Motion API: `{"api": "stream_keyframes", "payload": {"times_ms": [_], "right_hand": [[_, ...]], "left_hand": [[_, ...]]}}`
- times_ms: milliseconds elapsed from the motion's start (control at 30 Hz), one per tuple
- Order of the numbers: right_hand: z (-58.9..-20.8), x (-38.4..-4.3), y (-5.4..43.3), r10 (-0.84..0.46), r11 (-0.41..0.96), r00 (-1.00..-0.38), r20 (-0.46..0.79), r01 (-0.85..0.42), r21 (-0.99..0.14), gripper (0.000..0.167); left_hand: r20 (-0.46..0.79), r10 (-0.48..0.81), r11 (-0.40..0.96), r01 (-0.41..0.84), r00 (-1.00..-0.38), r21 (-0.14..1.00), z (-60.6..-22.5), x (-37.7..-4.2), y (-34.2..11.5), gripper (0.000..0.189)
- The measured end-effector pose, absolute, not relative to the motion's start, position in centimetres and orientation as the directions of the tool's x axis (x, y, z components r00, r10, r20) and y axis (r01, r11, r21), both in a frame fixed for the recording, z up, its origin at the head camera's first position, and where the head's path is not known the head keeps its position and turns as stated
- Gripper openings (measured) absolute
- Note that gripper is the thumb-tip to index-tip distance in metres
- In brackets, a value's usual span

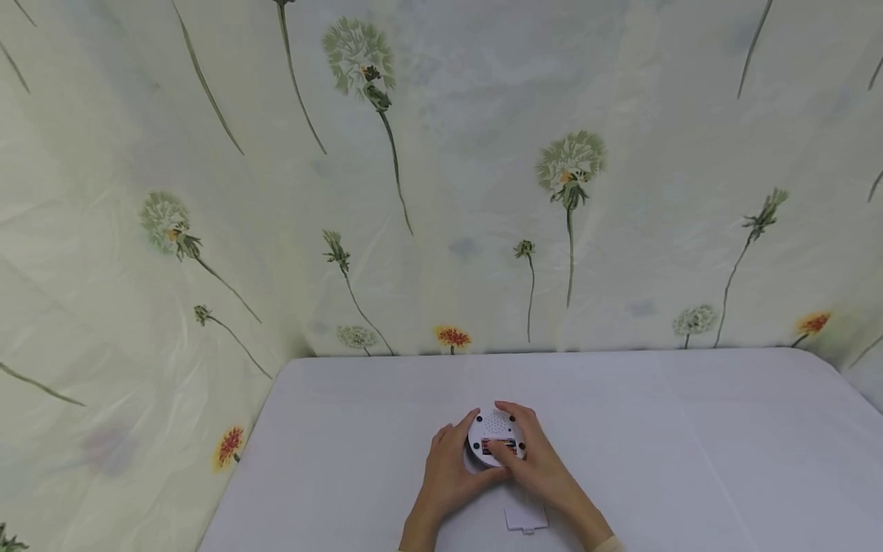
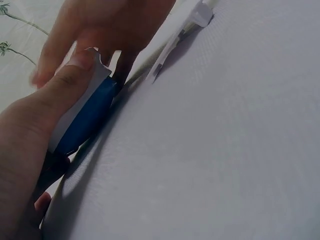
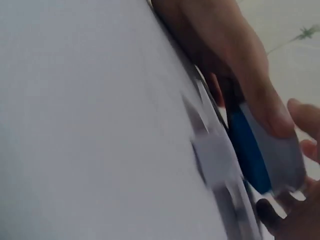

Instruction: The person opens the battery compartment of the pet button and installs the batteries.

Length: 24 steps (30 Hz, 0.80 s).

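Note:
A round white battery-powered device (image 1: pixel 493 420) lies underside up, with dark round feet, a patch of small holes and an uncovered battery compartment. Its side shows blue in the left wrist view (image 2: pixel 92 112). Batteries (image 1: pixel 509 443) sit in the compartment; how they are seated is hard to tell. My left hand (image 1: pixel 447 474) grips the device's left edge, thumb along the near side. Across from it, my right hand (image 1: pixel 545 468) curls round the right edge, its thumb lying over the batteries. Nearer to me, a flat white battery cover (image 1: pixel 526 518) rests on the table.
A white-covered table (image 1: pixel 345 452) spreads around both hands. Behind it and on the left hangs a pale curtain-like backdrop (image 1: pixel 469 192) printed with dandelions. The battery cover lies just under the right wrist.

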State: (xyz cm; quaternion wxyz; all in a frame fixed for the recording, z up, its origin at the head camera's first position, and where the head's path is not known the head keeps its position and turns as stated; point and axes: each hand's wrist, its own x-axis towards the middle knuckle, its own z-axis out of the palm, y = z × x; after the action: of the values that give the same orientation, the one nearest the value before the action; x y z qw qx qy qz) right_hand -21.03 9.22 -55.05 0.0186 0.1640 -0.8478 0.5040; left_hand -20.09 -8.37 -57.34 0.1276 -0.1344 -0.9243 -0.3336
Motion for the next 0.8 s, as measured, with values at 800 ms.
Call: {"api": "stream_keyframes", "payload": {"times_ms": [800], "right_hand": [[-55.4,-13.3,15.9,-0.503,0.64,-0.829,0.246,-0.548,-0.538,0.037]], "left_hand": [[0.226,0.119,0.732,0.239,-0.967,0.638,-57.1,-20.0,-7.9,0.1]]}}
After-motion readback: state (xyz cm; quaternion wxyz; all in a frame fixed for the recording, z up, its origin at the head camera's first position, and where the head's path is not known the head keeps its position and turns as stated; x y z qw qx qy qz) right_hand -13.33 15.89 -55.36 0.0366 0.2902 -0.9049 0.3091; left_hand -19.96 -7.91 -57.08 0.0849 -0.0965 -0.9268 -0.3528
